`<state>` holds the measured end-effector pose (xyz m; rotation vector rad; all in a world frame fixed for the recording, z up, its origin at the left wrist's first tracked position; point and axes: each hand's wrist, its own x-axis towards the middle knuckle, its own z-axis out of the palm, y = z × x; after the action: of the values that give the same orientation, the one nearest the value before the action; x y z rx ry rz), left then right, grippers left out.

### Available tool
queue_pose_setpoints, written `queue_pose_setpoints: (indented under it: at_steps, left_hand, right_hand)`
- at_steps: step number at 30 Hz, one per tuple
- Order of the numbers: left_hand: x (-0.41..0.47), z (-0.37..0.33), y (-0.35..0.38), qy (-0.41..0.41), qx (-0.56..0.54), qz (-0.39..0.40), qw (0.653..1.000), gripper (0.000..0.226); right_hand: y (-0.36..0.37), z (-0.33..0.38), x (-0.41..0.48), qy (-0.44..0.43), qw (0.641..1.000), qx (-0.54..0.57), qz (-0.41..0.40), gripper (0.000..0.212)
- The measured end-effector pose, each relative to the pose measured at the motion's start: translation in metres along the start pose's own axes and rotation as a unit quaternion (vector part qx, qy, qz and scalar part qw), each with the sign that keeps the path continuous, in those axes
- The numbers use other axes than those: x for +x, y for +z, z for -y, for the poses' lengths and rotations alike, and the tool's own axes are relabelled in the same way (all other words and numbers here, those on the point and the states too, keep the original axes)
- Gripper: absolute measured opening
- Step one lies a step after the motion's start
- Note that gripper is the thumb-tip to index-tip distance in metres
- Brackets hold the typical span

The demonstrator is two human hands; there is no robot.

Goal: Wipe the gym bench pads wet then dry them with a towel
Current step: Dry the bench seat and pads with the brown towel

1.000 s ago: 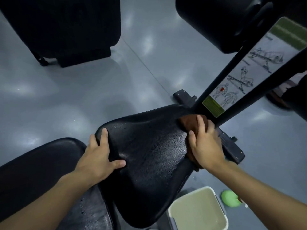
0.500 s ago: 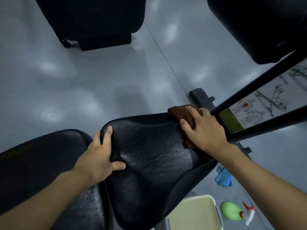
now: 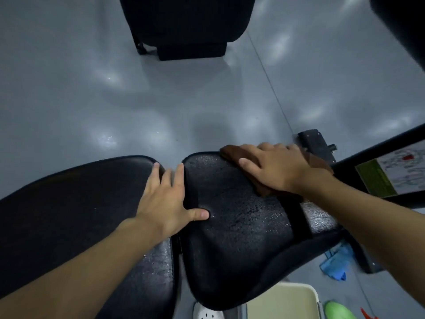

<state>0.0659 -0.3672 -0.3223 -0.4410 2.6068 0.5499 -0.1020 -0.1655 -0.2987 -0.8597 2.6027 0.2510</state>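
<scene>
A black bench seat pad fills the lower middle, its surface beaded with water. A longer black back pad lies to its left. My right hand presses a brown cloth flat against the seat pad's far edge, fingers spread over it. My left hand rests on the seat pad's left edge by the gap between the pads, fingers straight and thumb pressing the pad.
A beige bucket stands on the grey floor below the seat. A green spray bottle and a blue cloth lie at the lower right. The bench frame with an instruction sticker runs right. Another black machine stands ahead.
My right hand has slid the brown cloth leftward along the seat pad's far edge. My left hand has stayed at the pad's left edge. The view has shifted right and down.
</scene>
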Motion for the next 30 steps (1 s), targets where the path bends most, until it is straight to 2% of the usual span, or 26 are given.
queue_pose_setpoints:
  at_steps: [4, 7, 11, 15, 19, 25, 27, 30]
  left_hand:
    - [-0.01, 0.02, 0.004, 0.011, -0.001, 0.014, 1.0, 0.114]
    - [-0.011, 0.023, 0.008, 0.02, 0.0, 0.004, 1.0, 0.113]
    - [-0.015, 0.024, 0.016, 0.018, -0.042, -0.033, 0.998, 0.116]
    - [-0.025, 0.033, 0.017, 0.009, -0.15, -0.077, 0.986, 0.121]
    - [-0.038, 0.052, 0.02, 0.002, -0.213, -0.077, 0.974, 0.106]
    - [-0.045, 0.058, 0.017, 0.02, -0.238, -0.046, 0.97, 0.086]
    - [-0.046, 0.064, 0.018, 0.04, -0.218, -0.042, 0.974, 0.084]
    - [-0.046, 0.068, 0.021, 0.07, -0.171, -0.035, 0.982, 0.087]
  right_hand:
    - [-0.002, -0.009, 0.0, 0.082, 0.997, -0.005, 0.009, 0.056]
    - [0.001, 0.018, 0.007, 0.072, 0.997, 0.005, -0.014, 0.054]
    - [0.005, 0.077, 0.027, -0.001, 0.999, 0.029, -0.037, 0.052]
    - [-0.003, 0.132, 0.048, -0.11, 0.994, -0.014, 0.021, 0.05]
    - [-0.013, 0.149, 0.06, -0.125, 0.988, -0.026, 0.086, 0.043]
    - [-0.003, 0.148, 0.038, -0.24, 0.967, -0.073, 0.038, 0.04]
    - [0.002, 0.15, 0.037, -0.228, 0.97, -0.067, 0.055, 0.046]
    - [0.002, 0.164, 0.043, -0.128, 0.989, -0.055, 0.058, 0.061]
